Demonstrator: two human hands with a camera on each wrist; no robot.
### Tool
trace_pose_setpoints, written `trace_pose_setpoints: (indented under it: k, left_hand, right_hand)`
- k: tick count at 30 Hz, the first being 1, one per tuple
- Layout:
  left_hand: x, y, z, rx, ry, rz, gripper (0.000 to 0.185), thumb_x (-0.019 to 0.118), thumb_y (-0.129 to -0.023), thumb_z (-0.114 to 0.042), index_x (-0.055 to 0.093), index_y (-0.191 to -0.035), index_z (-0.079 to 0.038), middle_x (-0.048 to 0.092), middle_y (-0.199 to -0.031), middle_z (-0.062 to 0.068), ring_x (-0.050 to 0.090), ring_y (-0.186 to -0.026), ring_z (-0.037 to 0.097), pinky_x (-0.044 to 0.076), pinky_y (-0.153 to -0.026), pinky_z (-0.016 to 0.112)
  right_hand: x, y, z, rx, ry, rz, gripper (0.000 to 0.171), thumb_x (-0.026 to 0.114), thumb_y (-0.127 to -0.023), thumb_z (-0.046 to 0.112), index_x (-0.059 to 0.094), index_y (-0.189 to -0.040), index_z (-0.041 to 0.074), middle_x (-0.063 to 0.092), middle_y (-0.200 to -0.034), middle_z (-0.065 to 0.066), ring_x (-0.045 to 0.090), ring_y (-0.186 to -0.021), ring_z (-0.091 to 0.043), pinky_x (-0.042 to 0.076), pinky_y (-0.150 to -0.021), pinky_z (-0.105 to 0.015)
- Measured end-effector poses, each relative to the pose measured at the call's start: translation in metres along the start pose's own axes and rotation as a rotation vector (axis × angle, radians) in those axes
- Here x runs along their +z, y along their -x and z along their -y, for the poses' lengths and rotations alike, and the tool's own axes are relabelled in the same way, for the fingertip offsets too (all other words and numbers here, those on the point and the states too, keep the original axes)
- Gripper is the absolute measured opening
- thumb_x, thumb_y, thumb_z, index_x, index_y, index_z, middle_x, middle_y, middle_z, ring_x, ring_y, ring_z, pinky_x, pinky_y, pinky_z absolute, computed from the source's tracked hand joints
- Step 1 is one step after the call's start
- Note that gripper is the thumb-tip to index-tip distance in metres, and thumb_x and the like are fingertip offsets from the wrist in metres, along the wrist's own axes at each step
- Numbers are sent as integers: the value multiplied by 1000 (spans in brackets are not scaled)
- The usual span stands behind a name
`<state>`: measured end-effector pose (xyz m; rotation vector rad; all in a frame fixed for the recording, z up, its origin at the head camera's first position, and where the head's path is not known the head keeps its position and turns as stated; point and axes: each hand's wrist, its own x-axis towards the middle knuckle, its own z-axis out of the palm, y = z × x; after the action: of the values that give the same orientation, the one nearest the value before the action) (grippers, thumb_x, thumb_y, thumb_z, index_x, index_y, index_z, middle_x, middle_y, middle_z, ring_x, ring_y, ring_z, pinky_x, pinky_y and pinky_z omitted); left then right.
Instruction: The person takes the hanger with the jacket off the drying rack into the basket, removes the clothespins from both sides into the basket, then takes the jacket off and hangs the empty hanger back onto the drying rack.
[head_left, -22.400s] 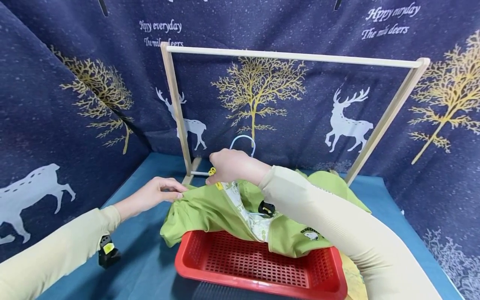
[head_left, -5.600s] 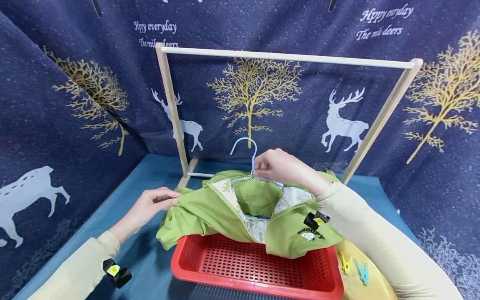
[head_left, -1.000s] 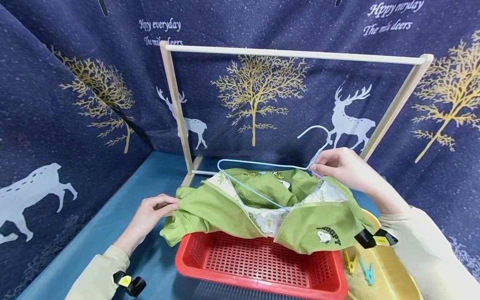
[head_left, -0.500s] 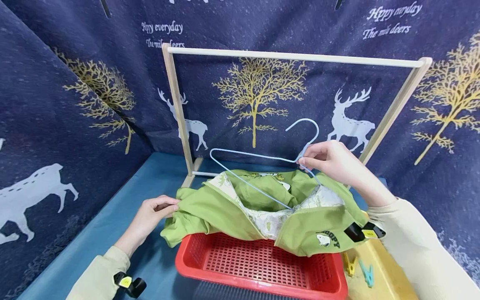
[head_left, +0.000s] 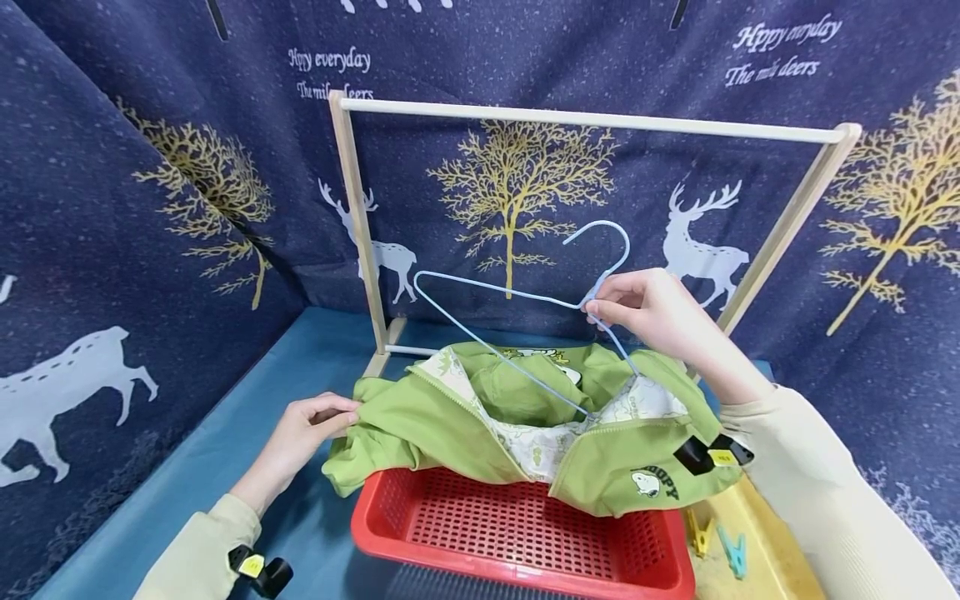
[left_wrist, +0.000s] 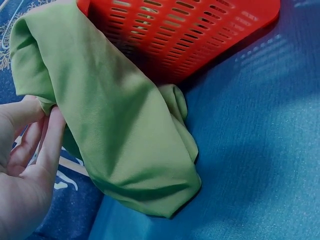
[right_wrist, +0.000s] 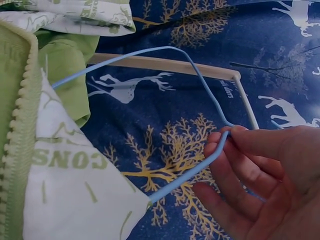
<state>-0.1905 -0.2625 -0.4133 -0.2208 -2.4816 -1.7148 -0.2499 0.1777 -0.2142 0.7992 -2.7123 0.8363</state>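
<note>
The green jacket (head_left: 525, 417) looks soft and light, slumped over the far rim of the red basket (head_left: 517, 533) between the two hands; its hem and collar are the natural holds. The left hand (head_left: 300, 433) pinches its sleeve edge. The right hand (head_left: 652, 312) grips the thin, stiff blue hanger (head_left: 510, 333) at the neck, one end tucked inside the jacket. Beyond both stands a wooden rail (head_left: 585, 121) on the blue tabletop (head_left: 300, 350), ringed by deer-print curtains (head_left: 112, 208).
</note>
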Motion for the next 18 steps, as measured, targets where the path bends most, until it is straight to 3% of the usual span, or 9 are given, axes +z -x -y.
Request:
trace_pose_setpoints:
  k: [6,18]
  left_hand:
    - [0,2,0,-1,2,-6,29,66,-95,-16,69,-116,4,66,-94,-21,66,-87,-2,58,-78,22]
    - [0,2,1,-14,-15,-16,29,67,-94,-20,70,-115,1,68,-97,-16,66,-88,-2,58,-78,22]
  right_hand:
    - [-1,-4,3,14,-28,-22,19,63,-97,32,75,-96,18,76,-87,-1,70,-80,-3,51,-78,-25]
    - [-1,-15,8,-8,-84,-73,22,64,-97,29,75,-99,11,77,-91,-8,68,-77,4,49,-75,-15]
